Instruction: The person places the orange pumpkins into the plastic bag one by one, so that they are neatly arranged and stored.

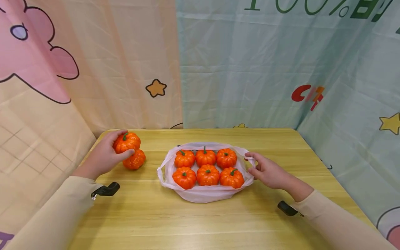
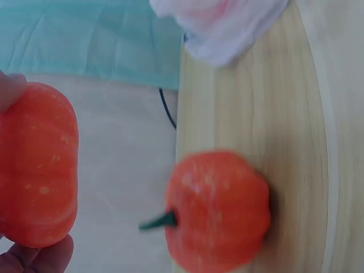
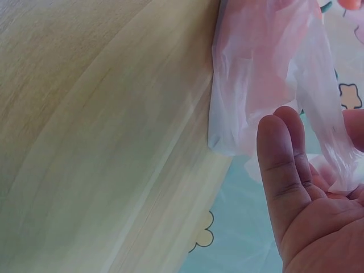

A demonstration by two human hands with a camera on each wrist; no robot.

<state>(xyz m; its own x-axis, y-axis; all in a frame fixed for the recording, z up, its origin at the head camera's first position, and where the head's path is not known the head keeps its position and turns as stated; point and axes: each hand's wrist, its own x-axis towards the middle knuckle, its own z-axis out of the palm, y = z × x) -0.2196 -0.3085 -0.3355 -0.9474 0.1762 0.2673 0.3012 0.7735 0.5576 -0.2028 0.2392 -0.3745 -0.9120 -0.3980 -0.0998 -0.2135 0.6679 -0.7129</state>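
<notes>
My left hand [image 1: 107,154] grips a small orange pumpkin [image 1: 127,143] with a green stem, fingers and thumb on opposite sides of it. In the left wrist view this held pumpkin [image 2: 40,165] is up off the table. A second pumpkin [image 1: 135,161] sits on the table just below it, partly covered in the head view. At the middle of the table a white plastic bag [image 1: 200,197] lies with its mouth spread, several pumpkins in two rows inside. My right hand [image 1: 270,172] holds the bag's right handle [image 3: 321,108] between thumb and fingers.
The wooden table [image 1: 200,229] has a back edge close to the hanging printed curtain [image 1: 237,69]. Black straps hang at the left sleeve [image 1: 107,190] and the right sleeve [image 1: 287,208]. The bag's left handle [image 1: 160,173] flops outward over its rim.
</notes>
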